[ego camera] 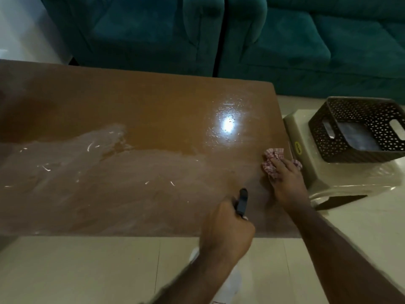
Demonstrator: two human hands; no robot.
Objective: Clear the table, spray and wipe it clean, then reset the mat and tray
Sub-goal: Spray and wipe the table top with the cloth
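1. The desk is a brown, glossy slab, and every place below is given from it.
2. The left grip hangs over the desk's near edge, towards its right end. Its fingers are clamped round the neck of a spray bottle.
3. The bottle's black nozzle sticks out above the knuckles and points across the desk. Its pale body shows only as a blur below the wrist, off the desk's near edge.
4. The right grip lies on the desk at its right edge, nearer the front corner. Its fingers are stretched out, not curled, pressing down on a cloth.
5. The cloth is red-and-white checked and crumpled. It sits on the desk right at that edge, bunched out past the fingertips, with a small part showing on the far side of the hand.
6. A patch of wet droplets catches a bright glare on the desk's right half, further in than the cloth.
7. A milky, streaked smear spreads over the desk's left and middle near part.
8. Just beside the desk's right edge stands a pale plastic stool, with a dark perforated basket on top.
9. Beyond the desk's far edge is a teal sofa.
10. A pale tiled floor lies before the desk's near edge.
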